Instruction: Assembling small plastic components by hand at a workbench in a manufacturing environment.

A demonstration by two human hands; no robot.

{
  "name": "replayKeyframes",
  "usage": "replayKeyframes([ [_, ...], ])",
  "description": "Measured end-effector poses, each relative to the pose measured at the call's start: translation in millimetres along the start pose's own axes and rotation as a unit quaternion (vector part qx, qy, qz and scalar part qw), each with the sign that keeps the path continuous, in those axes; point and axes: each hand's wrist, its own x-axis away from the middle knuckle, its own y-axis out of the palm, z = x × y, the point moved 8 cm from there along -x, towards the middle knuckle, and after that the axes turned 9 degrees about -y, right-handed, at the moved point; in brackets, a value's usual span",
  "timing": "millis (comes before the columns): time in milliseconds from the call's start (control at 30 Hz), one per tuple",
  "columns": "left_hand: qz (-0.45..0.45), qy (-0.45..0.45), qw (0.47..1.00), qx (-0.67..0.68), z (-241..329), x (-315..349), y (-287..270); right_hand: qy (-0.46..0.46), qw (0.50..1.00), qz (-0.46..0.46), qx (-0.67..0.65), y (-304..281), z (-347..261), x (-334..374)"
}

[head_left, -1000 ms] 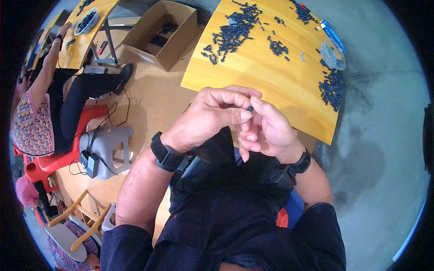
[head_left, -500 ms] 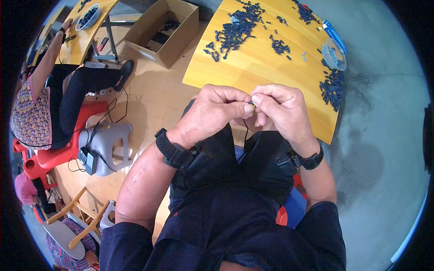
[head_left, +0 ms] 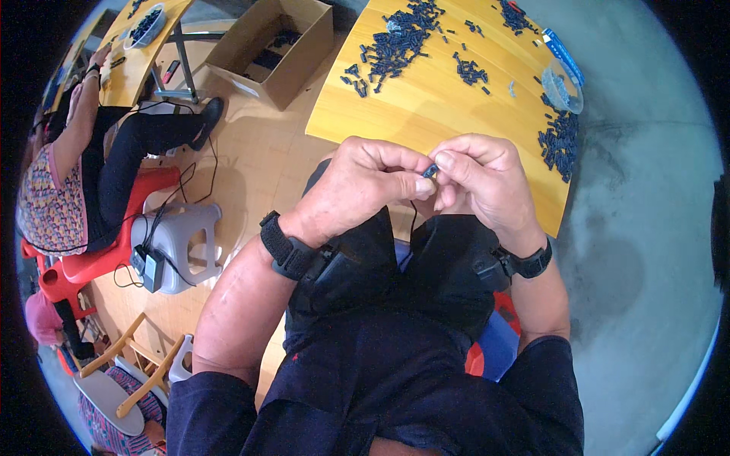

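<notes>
Above my lap, just off the table's near edge, a small black plastic part [head_left: 431,171] sits between my two hands. My left hand [head_left: 372,175] pinches it with thumb and forefinger from the left. From the other side, my right hand [head_left: 487,175] has its thumb and fingertips closed at the part's upper end. The fingers cover most of it, so its full shape is hidden. Both wrists wear black straps. Beyond my hands, a large heap of similar small black parts [head_left: 395,45] lies on the yellow wooden table [head_left: 456,114].
More black parts lie in a small cluster [head_left: 471,72] and a pile [head_left: 559,144] at the right edge, by a clear plastic tub [head_left: 561,91] and a blue box [head_left: 561,55]. Left stand a cardboard box [head_left: 270,53], a grey stool [head_left: 179,243] with cables, and a seated person [head_left: 57,190].
More of the black part now shows between my fingertips. My right hand has shifted slightly right and up. The seated person's arm at the left has moved a little.
</notes>
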Motion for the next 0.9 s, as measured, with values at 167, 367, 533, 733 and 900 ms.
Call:
replayKeyframes([
  [167, 0.004, -0.017, 1.0, 0.024, -5, -1, -1, 0.023, 1.0, 0.007, -0.009, -1, 3, 0],
  [367, 0.018, -0.039, 0.999, 0.002, -7, -4, -2, -0.003, 0.999, 0.016, 0.051, 2, 3, -1],
  [533, 0.045, -0.063, 0.997, -0.014, -12, -5, -6, 0.004, 0.997, 0.037, 0.072, 1, 7, -3],
  [733, 0.051, -0.065, 0.997, -0.002, -14, -5, -9, 0.029, 0.998, 0.029, 0.045, -2, 18, -6],
  [900, 0.059, -0.076, 0.995, -0.019, -18, -6, -13, 0.055, 0.998, 0.028, -0.011, 0, 22, -6],
])
